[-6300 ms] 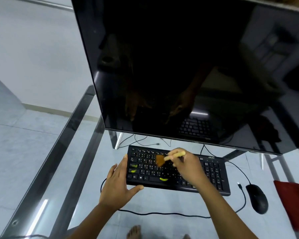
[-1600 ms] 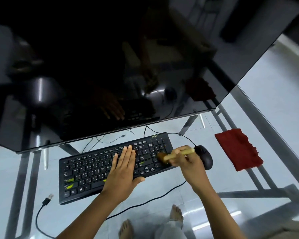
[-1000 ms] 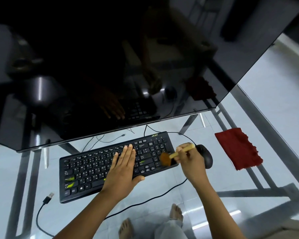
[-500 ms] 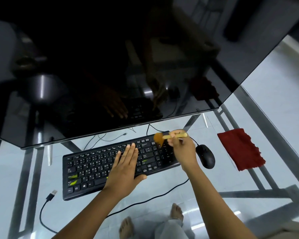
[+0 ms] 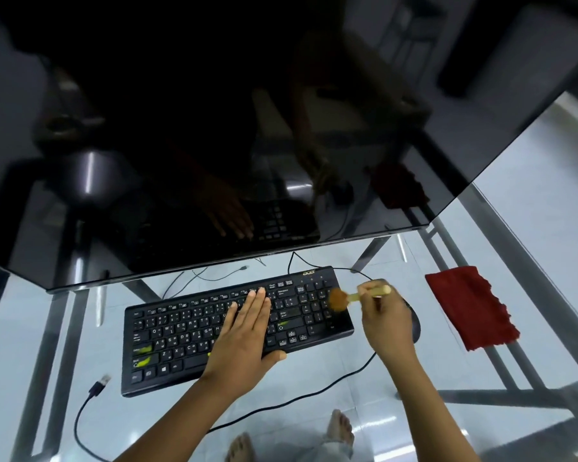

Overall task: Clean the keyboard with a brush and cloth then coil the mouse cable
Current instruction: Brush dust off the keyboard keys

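1. The left hand (image 5: 244, 335) lies flat on the middle of the keyboard (image 5: 194, 331), fingers straight and together, pressing it onto the glass table (image 5: 531, 248).
2. The right hand (image 5: 386, 321) pinches the brush (image 5: 354, 296) by its handle. The handle runs left to right, with the bristles pointing left onto the keyboard's right end.
3. The keyboard's long axis runs left to right, its right end slightly farther away.
4. The red cloth (image 5: 471, 308) lies right of the right hand, past the mouse (image 5: 414, 325), which that hand half hides. The right hand is clearly the nearer one for the cloth step.
5. The mouse cable (image 5: 314, 393) trails along the near side, uncoiled, to a loose plug (image 5: 99, 388) at the near left.
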The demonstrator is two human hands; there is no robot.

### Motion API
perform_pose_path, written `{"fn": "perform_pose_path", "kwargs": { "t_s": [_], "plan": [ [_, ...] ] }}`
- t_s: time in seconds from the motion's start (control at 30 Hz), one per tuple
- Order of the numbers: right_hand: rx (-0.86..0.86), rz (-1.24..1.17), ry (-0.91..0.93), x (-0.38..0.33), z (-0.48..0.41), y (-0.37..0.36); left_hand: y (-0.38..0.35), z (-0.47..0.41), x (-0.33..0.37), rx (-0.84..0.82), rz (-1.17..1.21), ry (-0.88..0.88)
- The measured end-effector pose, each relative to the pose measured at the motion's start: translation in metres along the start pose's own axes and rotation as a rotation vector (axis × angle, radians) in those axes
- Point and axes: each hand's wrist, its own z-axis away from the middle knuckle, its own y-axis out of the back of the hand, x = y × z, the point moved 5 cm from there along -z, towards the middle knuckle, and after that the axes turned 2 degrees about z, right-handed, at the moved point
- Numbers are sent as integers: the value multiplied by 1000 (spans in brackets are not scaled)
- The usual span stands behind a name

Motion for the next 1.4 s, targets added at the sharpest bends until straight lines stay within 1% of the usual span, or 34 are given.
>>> {"fn": "perform_pose_path", "kwargs": {
  "t_s": [0.03,0.07,0.1,0.13,0.17,0.2,0.27,0.3,0.33,0.4,0.43,0.47,0.5,0.53,0.57,0.6,0.67,0.7,0.77,0.8,0.9,0.93,0.97,1.0,1.03,1.07,1.1,1.13,1.17,1.23,1.27,1.3,1.37,1.4],
  "plan": [
    [62,-2,10,1,3,6,0,-1,1,3,-3,3],
    [37,-37,45,0,7,5,0,-1,1,7,-5,1],
    [-58,-86,58,-1,12,-1,-1,-1,1,11,-5,-3],
    [-185,-86,63,-1,17,-11,-1,-1,1,18,1,-4],
    [-248,-46,53,-2,23,-15,0,0,1,21,6,-4],
    [-242,-50,12,2,24,-16,-1,0,1,15,10,-5],
    [8,-90,-35,6,19,-3,2,0,3,21,13,-13],
    [53,-141,-19,5,18,0,4,1,4,32,13,-19],
    [19,-177,-3,1,16,-2,6,2,4,34,17,-25],
    [-173,-184,21,-9,18,-18,8,5,3,14,27,-26],
    [-176,-151,14,-11,18,-20,9,6,1,18,28,-17],
    [-108,-129,10,-11,13,-18,11,7,0,41,26,-6],
    [3,-141,5,-14,8,-11,14,7,-1,66,29,10],
    [53,-172,9,-17,5,-7,15,8,-3,76,38,25],
    [25,-191,24,-22,4,-10,16,10,-5,76,42,36],
    [-67,-202,58,-29,5,-20,16,12,-8,77,38,46],
    [-229,-88,143,-40,10,-41,17,16,-14,85,30,66],
    [-227,-66,191,-45,11,-48,18,17,-16,78,32,74],
    [-170,-57,215,-53,9,-53,18,17,-17,55,29,80],
    [-170,-96,226,-58,10,-56,18,18,-17,50,26,84],
    [-234,-2,311,-74,21,-72,18,18,-20,51,8,102],
    [-206,-4,285,-74,24,-73,18,19,-22,43,-1,114],
    [-125,-11,257,-73,24,-67,17,20,-24,39,-9,124],
    [-79,-19,261,-71,25,-61,17,20,-25,43,-18,128],
    [-111,-36,283,-66,27,-59,16,20,-27,51,-29,125],
    [-186,-71,293,-65,29,-60,15,20,-29,50,-39,122],
    [-310,-53,311,-64,34,-66,14,20,-31,42,-43,122],
    [-395,-36,326,-65,41,-69,14,20,-33,41,-40,125],
    [-417,-34,332,-65,46,-69,15,20,-33,43,-32,126],
    [-252,-66,347,-65,48,-59,16,20,-33,39,-11,122],
    [-211,-64,355,-65,50,-56,17,19,-32,40,-7,118],
    [-212,-51,393,-65,53,-58,18,20,-33,42,-13,113],
    [-356,-17,426,-70,62,-71,18,25,-38,36,-24,119],
    [-371,1,429,-74,66,-74,17,30,-42,32,-23,129]
  ]
}}
